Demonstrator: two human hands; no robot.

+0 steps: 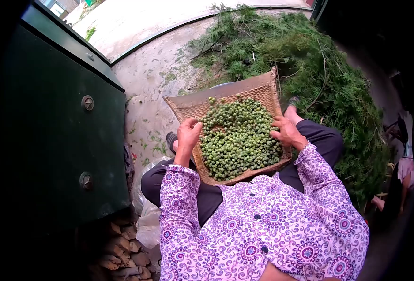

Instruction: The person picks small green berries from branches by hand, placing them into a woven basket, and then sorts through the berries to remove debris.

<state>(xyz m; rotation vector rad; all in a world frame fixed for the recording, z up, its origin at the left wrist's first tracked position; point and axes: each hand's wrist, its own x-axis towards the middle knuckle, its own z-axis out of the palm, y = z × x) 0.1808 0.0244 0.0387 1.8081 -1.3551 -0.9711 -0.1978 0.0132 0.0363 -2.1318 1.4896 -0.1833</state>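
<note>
Evidently both hands (188, 136) (289, 133) gripping side rims of woven basket (263, 90), green berries (240, 140) heaped inside.

Pale concrete floor (143, 89), dark green door (52, 131) with 2 round metal fittings, bright daylight outside, deep shadow right

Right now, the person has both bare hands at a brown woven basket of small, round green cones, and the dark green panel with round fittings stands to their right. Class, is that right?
No: the head view shows the panel to their left. The left hand and right hand are at the basket of cones.
</note>
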